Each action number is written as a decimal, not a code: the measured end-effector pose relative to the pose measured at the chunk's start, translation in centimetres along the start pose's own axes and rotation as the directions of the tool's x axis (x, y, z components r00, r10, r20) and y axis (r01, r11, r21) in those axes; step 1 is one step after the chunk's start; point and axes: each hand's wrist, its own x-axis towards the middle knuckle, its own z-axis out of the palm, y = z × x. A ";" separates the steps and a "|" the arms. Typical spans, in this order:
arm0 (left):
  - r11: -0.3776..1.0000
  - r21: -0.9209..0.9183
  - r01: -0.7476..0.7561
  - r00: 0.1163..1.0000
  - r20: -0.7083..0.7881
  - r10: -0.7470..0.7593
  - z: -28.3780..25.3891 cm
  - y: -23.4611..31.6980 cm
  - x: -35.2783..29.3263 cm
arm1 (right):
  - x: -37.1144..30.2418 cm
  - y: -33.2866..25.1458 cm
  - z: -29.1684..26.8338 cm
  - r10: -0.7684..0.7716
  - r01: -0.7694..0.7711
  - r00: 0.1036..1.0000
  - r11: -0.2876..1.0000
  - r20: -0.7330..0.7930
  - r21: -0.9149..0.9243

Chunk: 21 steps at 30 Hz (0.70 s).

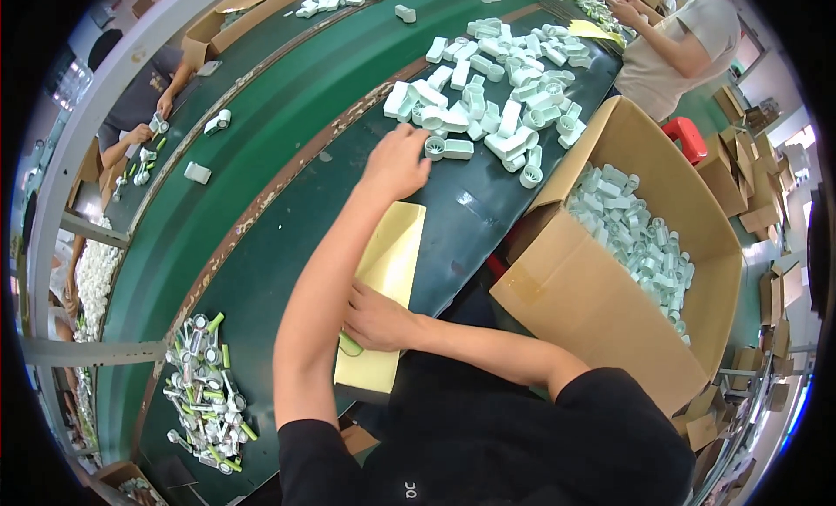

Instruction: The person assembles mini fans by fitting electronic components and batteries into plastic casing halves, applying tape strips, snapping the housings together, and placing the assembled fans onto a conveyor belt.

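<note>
My left hand [398, 162] reaches forward to the near edge of a pile of pale mint plastic housings [479, 105]. Its thumb stands apart from the bent fingers, and no held part shows. Just right of the thumb lies one housing with a round finned opening [435, 147]. My right hand [376, 320] is over a long yellow box [405, 245] close to my body, its fingers curled. A small green piece [350, 345] pokes out beneath that hand; the rest of it is hidden.
A large cardboard box [557, 279] full of housings [631, 236] stands at my right. White-and-green handled parts [207, 393] are heaped at the left. Beyond the dark worktop [287, 227] runs a green conveyor belt [235, 179]. Other people work at the far left and far right.
</note>
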 end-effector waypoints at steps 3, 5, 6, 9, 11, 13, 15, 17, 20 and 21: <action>0.991 0.073 0.112 0.991 0.070 -0.117 3.6 -0.8 2.4 | -0.1 -0.1 -0.4 -0.027 0.023 0.999 0.985 0.022 0.169; 0.987 -0.022 0.157 0.980 0.124 -0.153 4.2 -0.8 2.7 | 0.2 -0.2 -1.2 0.023 -0.050 0.995 0.952 0.094 0.303; 0.985 -0.022 0.170 0.978 0.127 -0.166 4.3 -1.2 2.4 | 0.5 -0.1 -1.5 0.085 -0.136 0.987 0.889 0.134 0.437; 0.958 -0.198 0.209 0.974 0.126 -0.186 1.0 -0.4 0.3 | 0.6 -0.2 -1.2 0.226 -0.237 0.971 0.850 0.081 0.471; 0.901 -0.406 0.151 0.986 -0.004 -0.167 -2.1 -1.1 -2.6 | 1.0 -0.9 0.1 0.283 -0.255 0.959 0.883 -0.015 0.395; 0.767 -0.640 0.038 0.963 -0.181 -0.199 -5.2 -1.5 -6.0 | 1.7 -1.4 1.8 0.507 -0.464 0.830 0.858 -0.231 0.220; 0.609 -0.793 -0.008 0.911 -0.256 -0.322 -8.5 -1.4 -9.6 | 2.0 -1.4 2.4 0.532 -0.486 0.800 0.846 -0.277 0.218; 0.550 -0.835 -0.003 0.842 -0.299 -0.449 -12.1 -1.0 -14.5 | 2.2 -1.3 3.1 0.549 -0.506 0.771 0.836 -0.323 0.214; 0.417 -0.885 -0.207 0.708 -0.430 -0.560 -14.7 -0.3 -21.0 | 2.0 -0.3 2.7 0.661 -0.420 0.716 0.666 -0.225 0.617; 0.300 -0.897 -0.324 0.683 -0.441 -0.581 -15.5 0.5 -23.0 | 2.3 -0.3 1.5 0.675 -0.401 0.712 0.617 -0.193 0.677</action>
